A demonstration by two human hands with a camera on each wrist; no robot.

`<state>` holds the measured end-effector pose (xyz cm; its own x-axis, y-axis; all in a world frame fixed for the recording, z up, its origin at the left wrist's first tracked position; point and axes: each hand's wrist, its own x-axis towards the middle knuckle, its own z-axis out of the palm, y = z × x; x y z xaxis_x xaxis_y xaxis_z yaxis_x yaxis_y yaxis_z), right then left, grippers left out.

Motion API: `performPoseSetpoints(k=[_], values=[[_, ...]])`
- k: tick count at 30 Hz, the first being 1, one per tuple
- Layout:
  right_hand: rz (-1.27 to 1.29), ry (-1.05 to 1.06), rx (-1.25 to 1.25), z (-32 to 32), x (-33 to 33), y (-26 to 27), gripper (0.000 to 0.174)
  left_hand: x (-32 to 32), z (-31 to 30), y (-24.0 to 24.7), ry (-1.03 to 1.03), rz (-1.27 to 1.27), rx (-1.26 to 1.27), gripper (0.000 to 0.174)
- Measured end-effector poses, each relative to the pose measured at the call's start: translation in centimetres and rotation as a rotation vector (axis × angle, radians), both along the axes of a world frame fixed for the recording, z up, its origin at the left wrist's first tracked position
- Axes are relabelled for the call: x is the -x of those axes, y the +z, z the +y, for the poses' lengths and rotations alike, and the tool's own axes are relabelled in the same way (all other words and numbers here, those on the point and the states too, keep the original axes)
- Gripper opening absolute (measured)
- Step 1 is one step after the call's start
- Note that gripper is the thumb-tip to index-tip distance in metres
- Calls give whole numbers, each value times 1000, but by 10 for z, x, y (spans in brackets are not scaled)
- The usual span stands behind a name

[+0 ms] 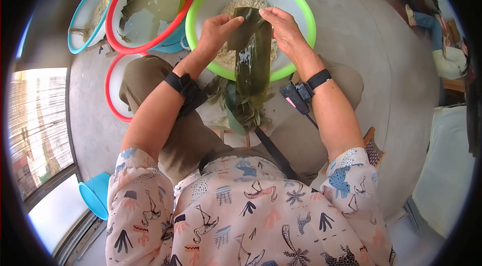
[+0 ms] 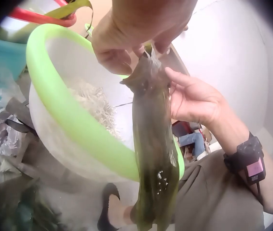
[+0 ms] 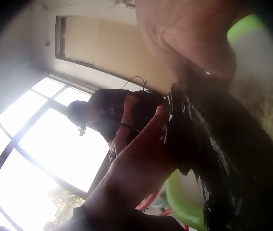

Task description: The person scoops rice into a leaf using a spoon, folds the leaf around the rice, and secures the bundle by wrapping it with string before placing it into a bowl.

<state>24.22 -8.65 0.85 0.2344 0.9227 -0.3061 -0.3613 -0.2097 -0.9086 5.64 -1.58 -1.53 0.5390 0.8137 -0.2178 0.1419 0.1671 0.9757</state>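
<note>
Broad dark green wet leaves (image 1: 253, 60) hang between the two hands over a basin with a green rim (image 1: 310, 20). The left hand (image 1: 219, 32) pinches their upper left edge, thumb on top. At the upper right edge the right hand (image 1: 287, 30) pinches them too. Pale grains (image 1: 248, 2) lie in the basin, partly hidden behind the leaves. In the left wrist view the leaves (image 2: 153, 139) hang down past the rim, with a few white grains stuck on them. More leaves (image 1: 241, 113) lie between the knees, below the basin.
A red-rimmed basin (image 1: 111, 25) with cloudy water and leaves stands at the upper left, beside a blue-rimmed basin (image 1: 75, 15). Another red-rimmed basin (image 1: 109, 85) is below it. A second person (image 3: 112, 113) shows in the right wrist view.
</note>
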Motion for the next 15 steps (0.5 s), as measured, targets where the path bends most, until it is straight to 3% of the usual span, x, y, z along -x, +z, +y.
performPoseSetpoints(k=[4,7,10,15], values=[[-7,18,13,-1,3,7,21,-3,-8,6,73,-198,360,24],[-27,54,-8,0,2,3,20,-6,-13,6,85,-182,393,21],[-65,124,-1,0,0,0,21,-5,-15,-2,-6,-136,321,21],[-126,117,-14,1,0,-1,16,-7,-12,-13,9,-20,136,20]])
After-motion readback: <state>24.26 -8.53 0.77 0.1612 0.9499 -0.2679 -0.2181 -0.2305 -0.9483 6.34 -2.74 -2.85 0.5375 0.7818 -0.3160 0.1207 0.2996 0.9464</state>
